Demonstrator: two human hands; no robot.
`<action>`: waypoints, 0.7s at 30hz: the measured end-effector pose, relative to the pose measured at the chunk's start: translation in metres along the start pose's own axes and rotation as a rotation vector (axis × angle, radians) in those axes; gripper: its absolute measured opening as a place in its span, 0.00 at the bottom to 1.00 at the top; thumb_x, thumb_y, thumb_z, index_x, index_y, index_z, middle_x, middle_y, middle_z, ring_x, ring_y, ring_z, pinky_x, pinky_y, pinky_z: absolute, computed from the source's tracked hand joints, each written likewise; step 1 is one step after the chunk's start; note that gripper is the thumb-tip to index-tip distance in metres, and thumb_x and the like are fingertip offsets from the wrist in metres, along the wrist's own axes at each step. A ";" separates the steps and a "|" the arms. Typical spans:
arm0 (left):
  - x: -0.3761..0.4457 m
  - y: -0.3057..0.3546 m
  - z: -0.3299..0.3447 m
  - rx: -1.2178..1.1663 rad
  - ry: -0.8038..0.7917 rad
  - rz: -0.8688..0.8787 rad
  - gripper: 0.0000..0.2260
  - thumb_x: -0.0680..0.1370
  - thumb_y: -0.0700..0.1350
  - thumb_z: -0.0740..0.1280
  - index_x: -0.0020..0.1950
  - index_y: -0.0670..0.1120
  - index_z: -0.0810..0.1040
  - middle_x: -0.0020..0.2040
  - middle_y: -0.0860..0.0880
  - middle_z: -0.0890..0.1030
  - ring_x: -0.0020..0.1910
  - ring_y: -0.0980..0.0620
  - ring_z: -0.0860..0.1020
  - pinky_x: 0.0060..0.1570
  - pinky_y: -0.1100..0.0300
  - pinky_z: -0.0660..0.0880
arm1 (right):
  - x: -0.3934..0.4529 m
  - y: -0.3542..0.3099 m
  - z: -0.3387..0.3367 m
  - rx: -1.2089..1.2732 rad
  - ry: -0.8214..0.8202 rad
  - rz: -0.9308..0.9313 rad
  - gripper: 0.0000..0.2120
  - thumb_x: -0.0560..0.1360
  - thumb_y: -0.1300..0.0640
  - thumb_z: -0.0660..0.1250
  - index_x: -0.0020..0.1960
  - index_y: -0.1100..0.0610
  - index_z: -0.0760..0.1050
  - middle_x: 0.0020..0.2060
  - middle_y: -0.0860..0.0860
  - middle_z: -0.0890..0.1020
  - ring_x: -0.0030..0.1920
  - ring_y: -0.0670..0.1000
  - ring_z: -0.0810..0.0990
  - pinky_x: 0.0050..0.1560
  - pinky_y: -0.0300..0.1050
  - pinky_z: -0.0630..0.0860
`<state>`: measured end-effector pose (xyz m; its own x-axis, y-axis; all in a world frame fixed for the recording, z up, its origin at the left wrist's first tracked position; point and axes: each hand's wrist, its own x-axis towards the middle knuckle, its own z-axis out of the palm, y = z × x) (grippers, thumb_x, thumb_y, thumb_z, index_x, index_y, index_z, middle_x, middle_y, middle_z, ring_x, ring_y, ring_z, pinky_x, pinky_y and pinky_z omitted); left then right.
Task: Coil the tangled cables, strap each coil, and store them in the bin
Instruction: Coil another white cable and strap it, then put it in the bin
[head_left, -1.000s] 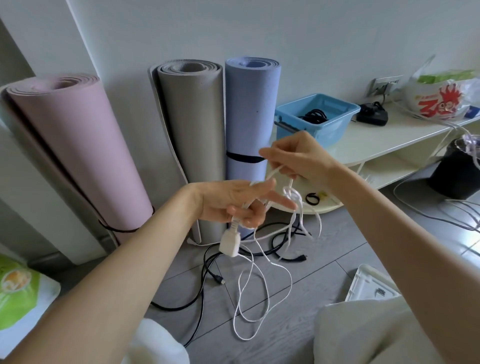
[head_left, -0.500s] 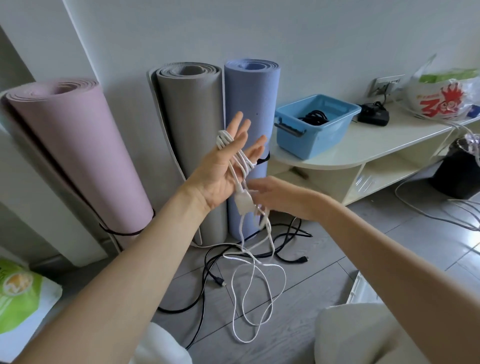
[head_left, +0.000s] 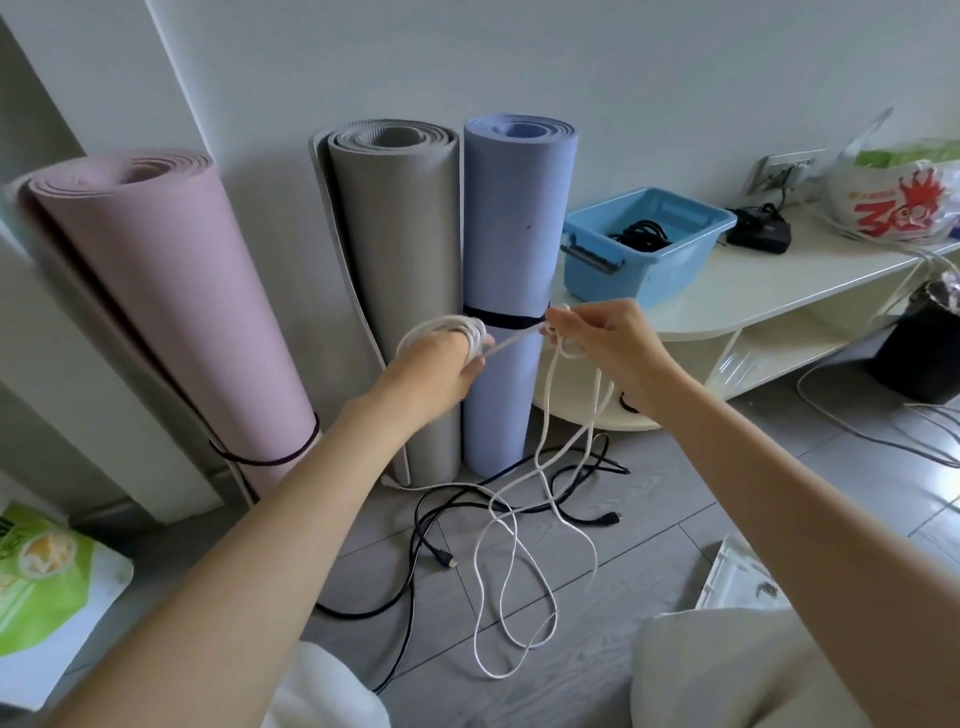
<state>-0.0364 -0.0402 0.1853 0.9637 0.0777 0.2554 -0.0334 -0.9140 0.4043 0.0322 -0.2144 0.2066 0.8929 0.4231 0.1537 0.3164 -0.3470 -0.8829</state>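
Head view: white cable (head_left: 519, 545) partly coiled around left hand (head_left: 441, 364); feeding strand pinched by right hand (head_left: 597, 338). Much slack and black cable (head_left: 415, 551) left on floor. One black coil lies stored in blue bin (head_left: 670, 260) on desk (head_left: 753, 291).

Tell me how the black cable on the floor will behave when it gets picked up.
The black cable is probably floppy: it lies in loose, crossing curves on the floor. It is likely to snag, because the white cable trails across it. It looks thicker than the white one, so its loops may spring open somewhat.
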 end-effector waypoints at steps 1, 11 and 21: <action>-0.004 0.001 0.000 -0.031 -0.010 0.000 0.07 0.78 0.39 0.62 0.51 0.43 0.80 0.47 0.45 0.80 0.50 0.46 0.77 0.51 0.61 0.68 | -0.001 -0.001 -0.001 -0.010 -0.006 -0.004 0.20 0.75 0.53 0.65 0.25 0.46 0.78 0.25 0.43 0.76 0.35 0.46 0.74 0.39 0.39 0.70; 0.004 -0.001 -0.012 -0.347 0.164 -0.177 0.12 0.78 0.39 0.63 0.34 0.46 0.73 0.29 0.48 0.71 0.31 0.49 0.69 0.36 0.61 0.65 | -0.008 -0.003 -0.004 -0.117 -0.278 0.093 0.10 0.69 0.60 0.74 0.32 0.55 0.75 0.25 0.46 0.76 0.27 0.42 0.71 0.35 0.32 0.67; 0.004 -0.025 -0.003 -0.277 0.171 -0.381 0.16 0.79 0.42 0.61 0.30 0.49 0.69 0.29 0.53 0.71 0.29 0.57 0.68 0.31 0.69 0.64 | -0.001 -0.006 -0.002 -0.315 -0.164 0.037 0.18 0.72 0.56 0.70 0.29 0.57 0.66 0.20 0.46 0.75 0.17 0.41 0.66 0.23 0.30 0.65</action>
<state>-0.0321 -0.0155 0.1783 0.8645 0.4710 0.1753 0.2209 -0.6694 0.7093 0.0301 -0.2139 0.2129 0.8505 0.5252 0.0286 0.3910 -0.5950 -0.7022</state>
